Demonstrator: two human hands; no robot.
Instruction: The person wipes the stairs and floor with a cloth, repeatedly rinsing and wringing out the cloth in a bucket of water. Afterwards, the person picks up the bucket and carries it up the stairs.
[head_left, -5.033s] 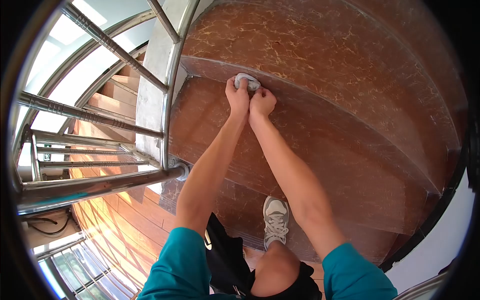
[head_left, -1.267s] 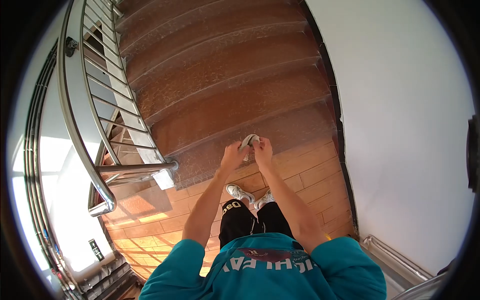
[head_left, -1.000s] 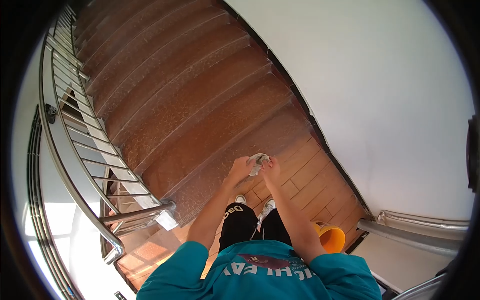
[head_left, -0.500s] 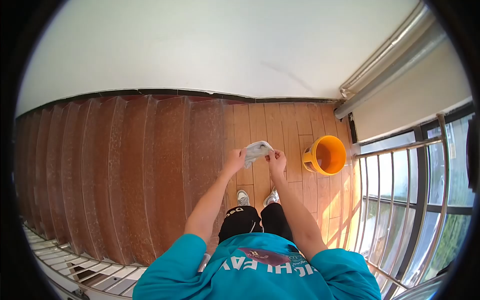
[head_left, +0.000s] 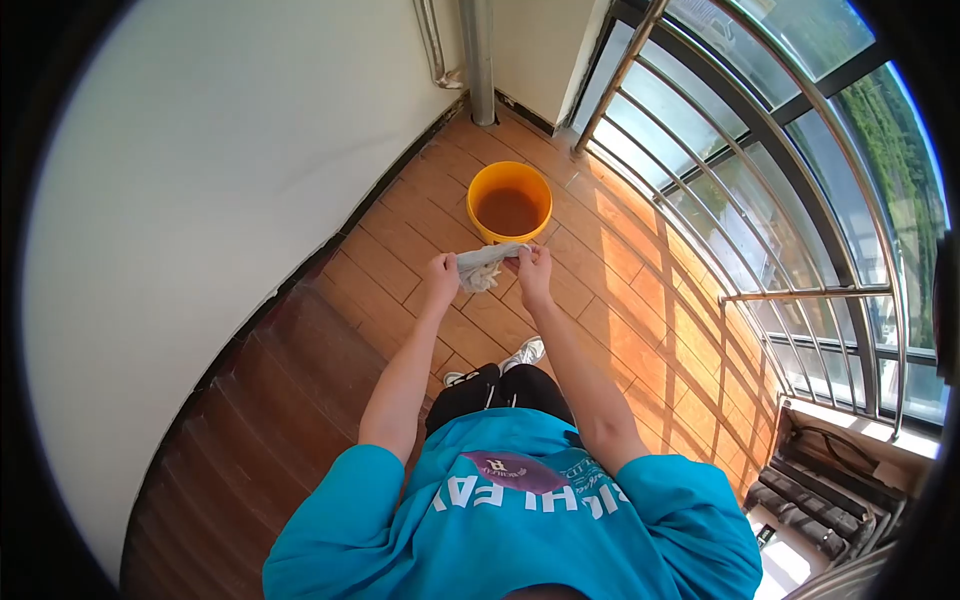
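Grey and crumpled, the cloth [head_left: 484, 266] stretches between our left hand [head_left: 441, 274] and right hand [head_left: 532, 266], each grip pinched shut on one end, held just before the orange bucket [head_left: 509, 201] on the wooden floor [head_left: 640, 330].

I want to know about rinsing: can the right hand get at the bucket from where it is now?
Probably yes: the bucket stands open just beyond the right hand, nothing between, though that hand grips the cloth.

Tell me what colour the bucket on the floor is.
The bucket is orange-yellow, holding brownish water; the head view shows it plainly.
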